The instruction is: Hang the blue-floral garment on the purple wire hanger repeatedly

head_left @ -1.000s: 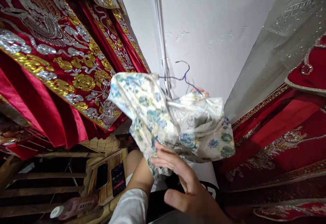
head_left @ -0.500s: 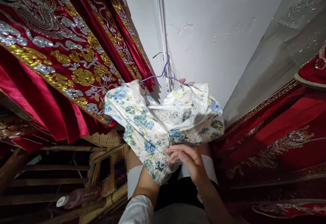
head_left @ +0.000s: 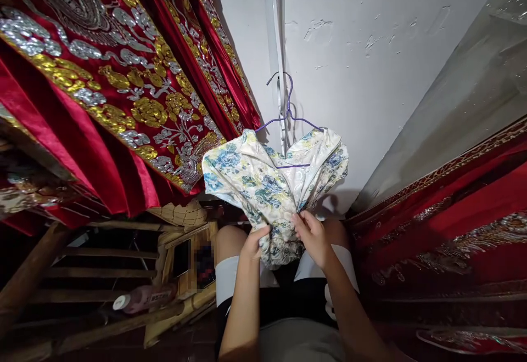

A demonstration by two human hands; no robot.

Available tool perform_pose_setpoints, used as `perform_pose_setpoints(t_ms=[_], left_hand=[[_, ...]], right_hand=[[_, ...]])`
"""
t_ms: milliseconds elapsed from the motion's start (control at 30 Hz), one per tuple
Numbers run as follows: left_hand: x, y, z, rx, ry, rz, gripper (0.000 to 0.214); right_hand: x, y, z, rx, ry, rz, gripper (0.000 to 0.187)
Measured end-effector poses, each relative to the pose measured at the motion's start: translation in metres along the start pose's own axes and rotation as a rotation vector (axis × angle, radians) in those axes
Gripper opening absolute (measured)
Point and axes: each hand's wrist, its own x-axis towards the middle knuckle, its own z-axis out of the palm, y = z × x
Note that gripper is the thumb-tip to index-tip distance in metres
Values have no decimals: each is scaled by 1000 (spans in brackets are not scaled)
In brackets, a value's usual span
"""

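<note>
A white floral garment (head_left: 263, 184) with blue and yellow flowers hangs from a purple wire hanger (head_left: 289, 115). Its neckline is open in a V, and gathered fabric bunches at the bottom. My left hand (head_left: 254, 242) grips the lower left side, thumb in front and fingers hidden behind the cloth. Below the point of the V, my right hand (head_left: 312, 235) pinches the front fabric between thumb and fingers. The hanger's hook is beside a narrow white strip (head_left: 281, 38) running down the wall; whether it is hooked on anything is unclear.
Red costumes with gold and silver sequins (head_left: 150, 111) hang at the left. More red embroidered cloth (head_left: 465, 230) hangs at the right, near translucent plastic sheeting (head_left: 453, 85). A bamboo rack (head_left: 102, 272) at lower left holds a bottle (head_left: 144, 299). Behind is a white wall (head_left: 349, 27).
My left hand has come out from under the garment and now grips its lower left side. My right hand has closed on the front. The garment hangs straighter and narrower.
</note>
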Motion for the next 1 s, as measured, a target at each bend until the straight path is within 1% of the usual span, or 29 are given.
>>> perform_pose_setpoints(t_ms=[100,167,233,267,300,367,400,433,467,500,567,600,633,700,767,800,867,933,967,1000], left_hand=[[-3,1,8,25,60,-18,60],[-3,2,8,14,124,18,61],[1,-1,5,12,203,87,60],[3,-5,4,32,277,162,58],[5,-9,4,67,390,275,54],[9,-21,9,175,656,572,43],[9,-28,14,243,733,710,38],[8,-34,19,317,740,806,35],[7,-40,26,388,672,844,34],[5,-45,32,447,549,827,34],[1,-52,42,516,295,702,29],[0,-53,45,532,209,635,24],[-1,-53,45,546,153,584,19],[-3,-51,44,587,96,539,15],[-4,-49,41,627,64,547,15],[-5,-49,40,631,50,556,17],[-6,-49,39,596,62,581,25],[-8,-52,39,577,104,600,30],[-8,-53,38,595,120,609,29],[-8,-54,37,631,122,617,28]], right_hand=[[12,-9,3,19,-93,26,48],[18,-17,3,51,-147,1,48],[19,-24,2,99,-150,-20,49],[17,-26,2,129,-138,-11,48],[13,-26,2,163,-119,14,47],[5,-25,3,222,-82,80,45],[1,-24,4,239,-72,106,43],[-3,-24,6,245,-69,120,42],[-5,-24,7,243,-77,123,40],[-7,-25,9,234,-93,117,40],[-8,-30,10,201,-134,99,40],[-8,-33,10,180,-156,90,40],[-7,-36,10,159,-181,84,41],[-7,-40,8,129,-211,77,42],[-7,-42,7,121,-217,72,44],[-6,-43,6,120,-223,70,44],[0,-48,4,114,-275,60,45],[14,-60,1,117,-336,56,46],[25,-69,-1,135,-344,53,45],[37,-80,-3,159,-324,48,45]])
